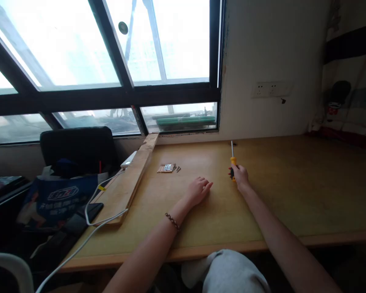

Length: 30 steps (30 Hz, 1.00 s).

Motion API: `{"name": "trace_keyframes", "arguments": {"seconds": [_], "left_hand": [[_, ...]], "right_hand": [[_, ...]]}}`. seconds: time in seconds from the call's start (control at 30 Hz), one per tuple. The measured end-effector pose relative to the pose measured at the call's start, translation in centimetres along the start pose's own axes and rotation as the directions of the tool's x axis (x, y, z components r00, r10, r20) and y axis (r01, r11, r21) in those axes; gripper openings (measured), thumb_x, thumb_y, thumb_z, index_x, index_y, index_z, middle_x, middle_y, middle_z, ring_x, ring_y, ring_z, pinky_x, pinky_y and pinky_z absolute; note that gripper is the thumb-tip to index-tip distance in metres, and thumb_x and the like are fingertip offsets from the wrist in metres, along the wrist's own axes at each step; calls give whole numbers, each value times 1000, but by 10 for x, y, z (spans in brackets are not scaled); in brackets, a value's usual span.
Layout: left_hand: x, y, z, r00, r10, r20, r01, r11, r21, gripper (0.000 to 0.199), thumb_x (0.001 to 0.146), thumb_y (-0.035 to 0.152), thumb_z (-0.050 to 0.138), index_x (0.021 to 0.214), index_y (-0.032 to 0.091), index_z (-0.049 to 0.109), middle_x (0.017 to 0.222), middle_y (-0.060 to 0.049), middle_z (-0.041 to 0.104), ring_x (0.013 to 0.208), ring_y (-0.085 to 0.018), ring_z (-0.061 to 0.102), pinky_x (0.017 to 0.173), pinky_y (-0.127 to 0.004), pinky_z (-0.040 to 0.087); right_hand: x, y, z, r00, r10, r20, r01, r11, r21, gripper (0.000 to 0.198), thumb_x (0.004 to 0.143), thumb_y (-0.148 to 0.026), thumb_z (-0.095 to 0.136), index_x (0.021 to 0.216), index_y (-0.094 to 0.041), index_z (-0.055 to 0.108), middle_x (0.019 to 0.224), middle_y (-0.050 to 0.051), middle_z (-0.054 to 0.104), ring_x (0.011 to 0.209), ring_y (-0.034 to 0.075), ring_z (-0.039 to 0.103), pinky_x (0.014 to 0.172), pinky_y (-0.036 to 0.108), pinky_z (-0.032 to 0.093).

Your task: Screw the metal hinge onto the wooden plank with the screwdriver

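My right hand (240, 176) is closed around the yellow and black handle of a screwdriver (232, 156), whose metal shaft points away toward the wall. Resting on the wooden tabletop (293, 191), my left hand (198, 190) lies with its fingers stretched out and holds nothing. Beyond it, to the left, is a small hinge-like metal piece (167, 167) on a thin brown piece of wood or card. Several screws (177, 169) lie at its right side.
Long wooden boards (129, 183) run along the table's left side, with a white cable (108, 219) across them and a white power strip (128, 159) beside. A black chair (77, 148) and a blue bag (64, 195) stand left. Behind are a window and a wall socket (272, 89).
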State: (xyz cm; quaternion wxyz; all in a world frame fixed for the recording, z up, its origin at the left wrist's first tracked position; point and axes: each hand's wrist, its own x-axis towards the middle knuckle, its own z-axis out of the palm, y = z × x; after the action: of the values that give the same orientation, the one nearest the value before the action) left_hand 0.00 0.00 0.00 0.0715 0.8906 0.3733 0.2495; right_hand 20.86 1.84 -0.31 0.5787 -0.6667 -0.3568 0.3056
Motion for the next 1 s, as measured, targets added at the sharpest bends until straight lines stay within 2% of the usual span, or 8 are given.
{"name": "trace_keyframes", "arguments": {"seconds": [0.03, 0.1, 0.17, 0.23, 0.33, 0.47, 0.8, 1.0], "left_hand": [[0, -1, 1, 1000, -7, 0, 7, 1000, 12, 46, 91, 43, 24, 69, 18, 56, 72, -3, 57, 72, -14, 50, 70, -25, 37], [0, -4, 2, 1000, -18, -4, 18, 999, 26, 47, 91, 43, 23, 67, 18, 56, 71, -3, 57, 71, -14, 50, 70, -26, 37], [0, -5, 3, 1000, -25, -11, 26, 999, 32, 48, 91, 42, 22, 67, 18, 55, 71, -3, 57, 71, -13, 50, 69, -25, 37], [-1, -6, 4, 999, -30, -17, 30, 999, 34, 47, 91, 43, 23, 66, 18, 55, 71, -3, 57, 72, -13, 50, 68, -25, 37], [-1, -8, 5, 999, -40, -23, 40, 999, 33, 47, 91, 43, 24, 66, 18, 54, 71, -3, 57, 72, -13, 51, 68, -24, 38], [-1, -10, 6, 998, -60, -32, 61, 997, 38, 46, 91, 42, 25, 66, 18, 55, 72, -3, 58, 72, -12, 52, 69, -24, 38], [-1, -10, 5, 997, -65, -30, 66, 997, 37, 44, 90, 41, 28, 65, 18, 56, 72, -4, 58, 71, -14, 52, 68, -25, 38], [-1, -11, 6, 997, -66, -28, 67, 997, 38, 43, 90, 40, 29, 66, 18, 56, 72, -4, 58, 71, -14, 52, 67, -25, 38]], "right_hand": [[8, -1, -11, 994, -24, -111, 4, 985, -175, 28, 77, -40, 48, 80, -14, 58, 83, 13, 66, 68, 21, 63, 57, 29, 46], [21, -1, -32, 957, -97, -274, -48, 877, -478, 29, 76, -40, 51, 86, -14, 60, 87, 15, 66, 82, 27, 63, 64, 32, 46], [28, 0, -49, 936, -117, -333, -130, 762, -634, 33, 76, -40, 52, 94, -14, 60, 91, 17, 65, 87, 30, 62, 66, 35, 46], [31, 2, -60, 924, -89, -371, -217, 677, -703, 35, 75, -39, 53, 97, -13, 60, 92, 18, 65, 88, 31, 62, 66, 37, 47], [33, 6, -66, 905, -56, -421, -306, 602, -737, 34, 75, -37, 54, 99, -13, 60, 92, 18, 64, 91, 32, 61, 66, 39, 47], [38, 12, -69, 887, -74, -456, -341, 562, -754, 34, 74, -35, 55, 100, -13, 61, 92, 17, 64, 95, 32, 58, 68, 39, 47], [45, 23, -75, 867, -133, -480, -333, 562, -757, 33, 69, -31, 57, 95, -12, 64, 88, 18, 65, 91, 34, 57, 65, 40, 46], [48, 27, -77, 882, -119, -456, -322, 555, -767, 29, 68, -30, 58, 90, -13, 66, 86, 18, 65, 91, 35, 57, 62, 39, 45]]}}
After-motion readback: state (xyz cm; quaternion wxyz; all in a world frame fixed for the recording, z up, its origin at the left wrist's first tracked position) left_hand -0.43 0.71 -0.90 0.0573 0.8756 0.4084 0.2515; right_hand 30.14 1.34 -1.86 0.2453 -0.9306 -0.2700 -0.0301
